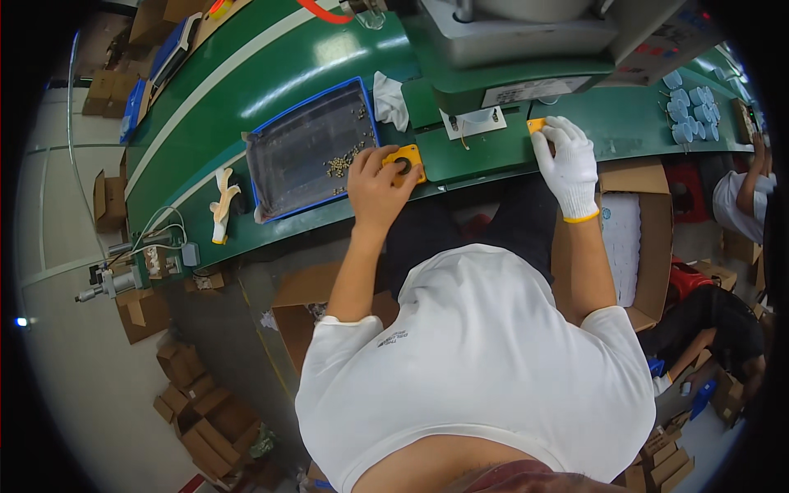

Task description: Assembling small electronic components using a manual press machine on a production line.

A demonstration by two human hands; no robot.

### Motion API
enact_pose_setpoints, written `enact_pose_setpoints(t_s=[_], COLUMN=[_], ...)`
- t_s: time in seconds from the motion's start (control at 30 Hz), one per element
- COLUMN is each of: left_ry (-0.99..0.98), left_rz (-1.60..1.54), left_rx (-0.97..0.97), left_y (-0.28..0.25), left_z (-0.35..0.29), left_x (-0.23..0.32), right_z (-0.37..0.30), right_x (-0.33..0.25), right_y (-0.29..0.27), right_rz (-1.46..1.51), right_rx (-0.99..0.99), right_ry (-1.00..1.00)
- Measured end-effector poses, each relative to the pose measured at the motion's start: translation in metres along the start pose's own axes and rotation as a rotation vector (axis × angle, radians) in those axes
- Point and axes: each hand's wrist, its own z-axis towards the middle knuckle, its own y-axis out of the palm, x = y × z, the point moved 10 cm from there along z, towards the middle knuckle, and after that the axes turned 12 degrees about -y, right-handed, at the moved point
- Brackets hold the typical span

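My bare left hand (376, 187) rests on a yellow button box (413, 154) with a round black button, its fingers apart over the top. My right hand (569, 164), in a white knitted glove with a yellow cuff, lies with loosely bent fingers over a second yellow box (536, 125), mostly hidden beneath them. Between the two hands, a pale blue cup-like part (479, 119) appears to sit at a white fixture plate (496, 123) under the green press machine (526, 78). A thin wire hangs from the plate's front.
Left of my left hand is a blue-rimmed tray (271, 135) with small brass-coloured pieces. A white cloth (390, 100) and a loose glove (222, 205) lie on the green bench. Several pale blue cups (680, 111) stand at right. An open carton (651, 238) is below; other people work at far right.
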Motion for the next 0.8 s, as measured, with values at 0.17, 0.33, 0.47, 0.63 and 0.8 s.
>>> enact_pose_setpoints(t_s=[0.17,0.33,0.47,0.63,0.8], left_ry=[-0.262,-0.313,-0.308,-0.264,-0.298], left_rz=[0.02,0.377,0.45,0.357,-0.059], left_rx=[-0.057,-0.143,-0.219,-0.186,-0.173], left_y=[0.017,0.035,0.049,0.043,0.027], left_z=[0.052,0.089,0.096,0.093,0.067], left_x=[-0.094,-0.15,-0.158,-0.141,-0.051], right_z=[-0.013,-0.004,-0.005,-0.008,-0.007], right_x=[-0.002,-0.007,-0.002,0.001,0.0], right_y=[-0.001,-0.006,-0.008,-0.009,-0.011], right_rz=[0.104,0.095,0.16,0.168,0.188], right_rx=[0.071,0.082,0.091,0.089,0.143], right_ry=[0.037,0.035,0.047,0.073,0.024])
